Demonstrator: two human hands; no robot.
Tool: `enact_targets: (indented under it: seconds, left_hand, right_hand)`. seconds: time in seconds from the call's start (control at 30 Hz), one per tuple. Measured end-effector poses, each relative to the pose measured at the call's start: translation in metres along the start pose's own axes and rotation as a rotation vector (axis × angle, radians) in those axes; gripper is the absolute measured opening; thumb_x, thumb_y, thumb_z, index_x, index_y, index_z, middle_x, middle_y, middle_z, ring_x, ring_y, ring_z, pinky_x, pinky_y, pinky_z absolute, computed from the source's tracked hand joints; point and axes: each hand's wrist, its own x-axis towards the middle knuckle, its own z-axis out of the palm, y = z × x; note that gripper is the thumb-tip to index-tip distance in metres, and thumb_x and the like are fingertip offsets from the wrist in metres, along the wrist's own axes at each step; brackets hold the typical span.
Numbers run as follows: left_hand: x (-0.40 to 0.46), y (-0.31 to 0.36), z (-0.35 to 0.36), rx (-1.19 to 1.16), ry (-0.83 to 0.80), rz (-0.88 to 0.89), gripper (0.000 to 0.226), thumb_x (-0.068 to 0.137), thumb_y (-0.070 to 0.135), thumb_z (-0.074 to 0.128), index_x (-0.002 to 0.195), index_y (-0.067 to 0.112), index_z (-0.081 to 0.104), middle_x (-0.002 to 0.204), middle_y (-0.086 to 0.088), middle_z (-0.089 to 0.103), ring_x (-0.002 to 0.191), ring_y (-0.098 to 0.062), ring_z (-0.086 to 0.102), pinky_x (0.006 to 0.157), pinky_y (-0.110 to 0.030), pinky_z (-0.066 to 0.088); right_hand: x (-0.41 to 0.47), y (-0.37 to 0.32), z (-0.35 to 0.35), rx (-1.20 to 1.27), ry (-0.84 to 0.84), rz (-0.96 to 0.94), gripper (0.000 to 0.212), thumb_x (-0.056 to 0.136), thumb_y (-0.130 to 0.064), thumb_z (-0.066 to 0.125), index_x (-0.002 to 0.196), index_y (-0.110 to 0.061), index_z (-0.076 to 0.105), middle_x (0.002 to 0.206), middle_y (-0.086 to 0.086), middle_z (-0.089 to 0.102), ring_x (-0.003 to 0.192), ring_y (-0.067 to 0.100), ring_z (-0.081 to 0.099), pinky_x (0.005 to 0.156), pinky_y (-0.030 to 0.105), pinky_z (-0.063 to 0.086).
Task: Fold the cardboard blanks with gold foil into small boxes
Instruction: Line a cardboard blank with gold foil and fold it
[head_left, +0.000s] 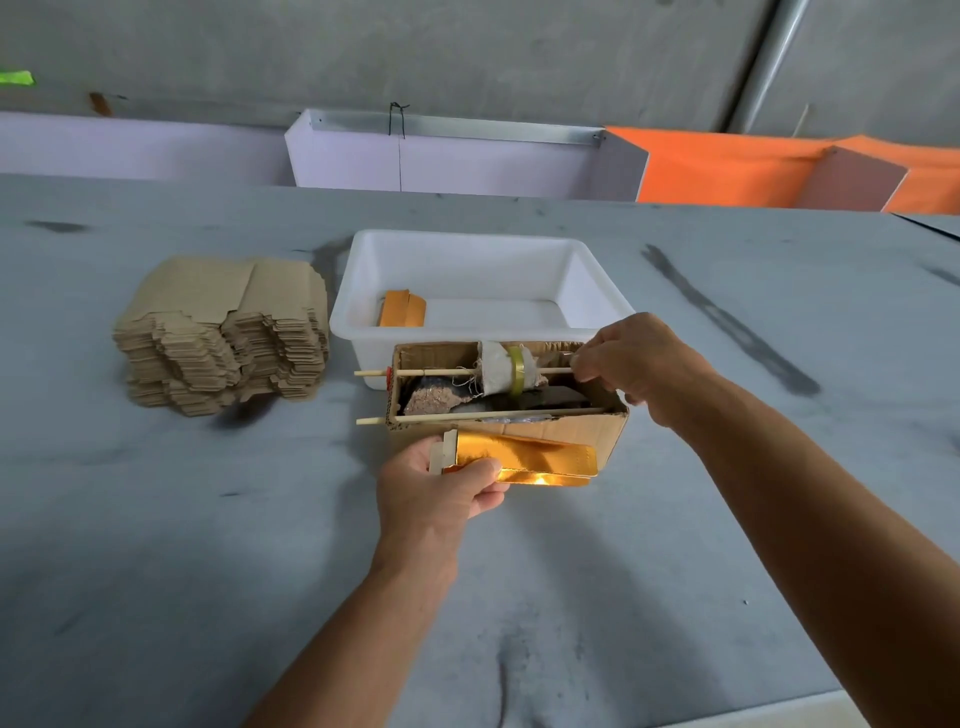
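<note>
- left hand (441, 491) pinches gold-foil blank (524, 460) at its end tab: light, thin, creases easily, foil likely slippery
- right hand (631, 364) fingers curled at tape roll (511, 371), pinching tape end by the look
</note>
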Motion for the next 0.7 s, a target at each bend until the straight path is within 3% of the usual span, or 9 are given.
enact_targets:
  seconds: [0.07, 0.13, 0.27, 0.47, 0.7]
  left_hand:
    - [0.0, -0.001, 0.001, 0.007, -0.007, 0.008, 0.019, 0.075, -0.01, 0.069, 0.077, 0.008, 0.067, 0.064, -0.008, 0.07, 0.056, -0.019, 0.069, 0.052, -0.021, 0.055]
    - [0.001, -0.001, 0.001, 0.004, -0.006, 0.008, 0.019, 0.075, -0.01, 0.069, 0.076, 0.008, 0.066, 0.06, -0.005, 0.07, 0.055, -0.018, 0.069, 0.051, -0.021, 0.054]
    - [0.001, -0.002, 0.002, 0.001, -0.001, 0.001, 0.02, 0.074, -0.01, 0.071, 0.077, 0.009, 0.066, 0.058, -0.004, 0.069, 0.054, -0.019, 0.068, 0.052, -0.022, 0.055]
    - [0.001, -0.001, 0.002, -0.009, 0.011, -0.005, 0.021, 0.073, -0.009, 0.073, 0.077, 0.009, 0.065, 0.058, -0.003, 0.069, 0.054, -0.019, 0.069, 0.05, -0.021, 0.054]
    - [0.004, -0.002, 0.004, -0.007, 0.02, -0.014, 0.024, 0.072, -0.009, 0.074, 0.091, 0.002, 0.065, 0.069, -0.011, 0.07, 0.054, -0.019, 0.069, 0.05, -0.022, 0.054]
  right_hand:
    - [-0.014, 0.001, 0.0, 0.014, 0.023, 0.001, 0.011, 0.083, -0.006, 0.06, 0.084, 0.0, 0.07, 0.058, 0.002, 0.045, 0.049, 0.012, 0.034, 0.043, 0.02, 0.026]
    - [-0.028, 0.005, 0.003, 0.085, 0.006, 0.006, 0.014, 0.082, -0.01, 0.064, 0.069, -0.008, 0.067, 0.055, 0.002, 0.049, 0.05, 0.014, 0.036, 0.044, 0.02, 0.027]
    - [-0.045, 0.013, 0.018, 0.222, -0.041, 0.054, 0.014, 0.083, -0.011, 0.065, 0.071, -0.005, 0.068, 0.07, 0.011, 0.058, 0.058, 0.017, 0.04, 0.047, 0.023, 0.028]
    - [-0.051, 0.018, 0.032, 0.347, 0.048, 0.068, 0.022, 0.081, -0.007, 0.066, 0.059, -0.01, 0.067, 0.056, 0.003, 0.061, 0.043, 0.009, 0.04, 0.037, 0.017, 0.029]
    - [-0.059, 0.022, 0.044, 0.47, 0.097, 0.073, 0.021, 0.08, -0.006, 0.068, 0.059, -0.007, 0.067, 0.058, 0.007, 0.062, 0.036, 0.005, 0.045, 0.033, 0.014, 0.03]
